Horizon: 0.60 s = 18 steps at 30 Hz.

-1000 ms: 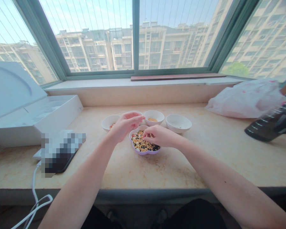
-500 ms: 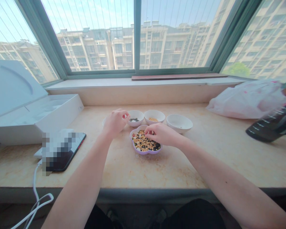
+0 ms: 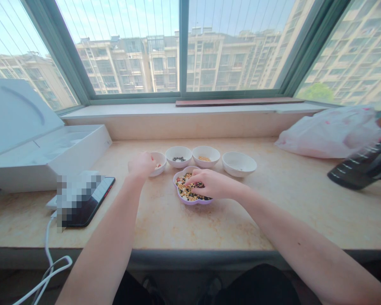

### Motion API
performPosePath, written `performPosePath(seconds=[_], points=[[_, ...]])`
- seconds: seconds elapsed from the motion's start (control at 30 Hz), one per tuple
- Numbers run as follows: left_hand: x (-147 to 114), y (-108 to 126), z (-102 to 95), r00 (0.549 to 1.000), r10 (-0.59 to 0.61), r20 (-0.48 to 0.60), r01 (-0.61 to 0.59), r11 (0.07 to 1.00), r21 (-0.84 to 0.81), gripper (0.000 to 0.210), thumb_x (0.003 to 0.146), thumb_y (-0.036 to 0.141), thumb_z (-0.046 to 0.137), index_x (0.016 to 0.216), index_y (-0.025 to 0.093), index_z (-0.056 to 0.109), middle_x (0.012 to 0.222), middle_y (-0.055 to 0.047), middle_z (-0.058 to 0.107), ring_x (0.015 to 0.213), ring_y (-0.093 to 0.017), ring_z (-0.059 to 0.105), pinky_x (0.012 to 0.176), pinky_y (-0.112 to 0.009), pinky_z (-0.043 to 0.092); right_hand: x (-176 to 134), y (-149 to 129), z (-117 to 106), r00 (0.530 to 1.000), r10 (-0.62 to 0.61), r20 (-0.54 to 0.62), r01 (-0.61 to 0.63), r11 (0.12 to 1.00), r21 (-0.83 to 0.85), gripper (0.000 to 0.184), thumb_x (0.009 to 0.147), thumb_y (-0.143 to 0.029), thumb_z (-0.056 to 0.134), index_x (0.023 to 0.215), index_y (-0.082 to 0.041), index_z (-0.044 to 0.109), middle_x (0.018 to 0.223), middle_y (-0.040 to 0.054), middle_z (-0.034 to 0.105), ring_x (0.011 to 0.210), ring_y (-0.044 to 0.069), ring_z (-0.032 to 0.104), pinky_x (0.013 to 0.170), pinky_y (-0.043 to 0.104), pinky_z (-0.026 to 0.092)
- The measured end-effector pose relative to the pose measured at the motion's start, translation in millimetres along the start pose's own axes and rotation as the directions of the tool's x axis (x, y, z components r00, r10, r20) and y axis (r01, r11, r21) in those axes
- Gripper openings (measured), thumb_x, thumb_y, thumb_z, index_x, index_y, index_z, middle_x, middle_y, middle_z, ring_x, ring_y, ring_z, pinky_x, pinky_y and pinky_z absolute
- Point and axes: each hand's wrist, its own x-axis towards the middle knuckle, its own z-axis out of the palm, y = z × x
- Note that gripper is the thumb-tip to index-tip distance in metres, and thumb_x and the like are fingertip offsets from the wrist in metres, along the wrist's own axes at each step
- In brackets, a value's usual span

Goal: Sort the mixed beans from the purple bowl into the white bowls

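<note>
My left hand point(image 3: 142, 164) is over the leftmost white bowl point(image 3: 160, 171), which holds a few reddish and pale pieces. Its fingers are drawn together; what they hold, if anything, is hidden. My right hand point(image 3: 217, 184) reaches into a purple, petal-shaped dish point(image 3: 193, 203), its thumb and fingers apart on the mixed beans point(image 3: 187, 193) of yellow, black, white and a little red. Behind the dish stand a white bowl with black beans point(image 3: 179, 159), another with yellow beans point(image 3: 204, 159), and to the right a white bowl point(image 3: 239, 164) with a tiny speck or two inside.
An open white box point(image 3: 79, 148) stands at the left, with a phone point(image 3: 89, 207) and a white cable point(image 3: 47, 241) in front of it. At the right lie a plastic bag point(image 3: 330, 133) and a dark bottle point(image 3: 358, 167). The counter point(image 3: 209, 233) ends at its front edge near my legs.
My left hand has moved left and slightly down, from beside the black-bean bowl to the leftmost bowl. My right hand's fingers have spread and reached lower into the beans.
</note>
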Motion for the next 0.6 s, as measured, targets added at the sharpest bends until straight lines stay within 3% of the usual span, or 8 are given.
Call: performPosePath(seconds=[0.13,0.23,0.6], points=[[-1,2,0.6,0.999,-0.007,0.033,0.007,1.000,0.007,0.027,0.080,0.030,0.055,0.090,0.020,0.078,0.098,-0.014,0.077,0.090,-0.031,0.071,0.076,-0.037,0.051,2,-1,4,1.000,-0.001,-0.009,0.001,1.000,-0.004,0.021,0.092,-0.023,0.061,0.105,-0.020,0.077,0.108,0.0088,0.066,0.094,0.020,0.062,0.088,0.035,0.046],[-3,6,0.5,1.000,0.004,-0.003,-0.005,1.000,-0.011,0.030,0.082,0.029,0.052,0.092,0.020,0.078,0.097,-0.014,0.077,0.091,-0.031,0.071,0.075,-0.036,0.051,3,-1,6,1.000,0.023,-0.017,-0.023,1.000,-0.008,0.021,0.092,-0.023,0.062,0.105,-0.021,0.078,0.109,0.0086,0.066,0.092,0.020,0.062,0.087,0.034,0.046],[-14,16,-4.9,0.992,0.079,-0.101,-0.087,0.994,-0.072,0.034,0.086,0.030,0.047,0.096,0.021,0.079,0.104,-0.014,0.076,0.096,-0.031,0.069,0.080,-0.037,0.051,5,-5,4,0.992,0.125,0.023,-0.124,0.992,-0.038,0.019,0.089,-0.017,0.060,0.089,-0.021,0.079,0.090,0.0032,0.074,0.077,0.016,0.063,0.067,0.028,0.041]])
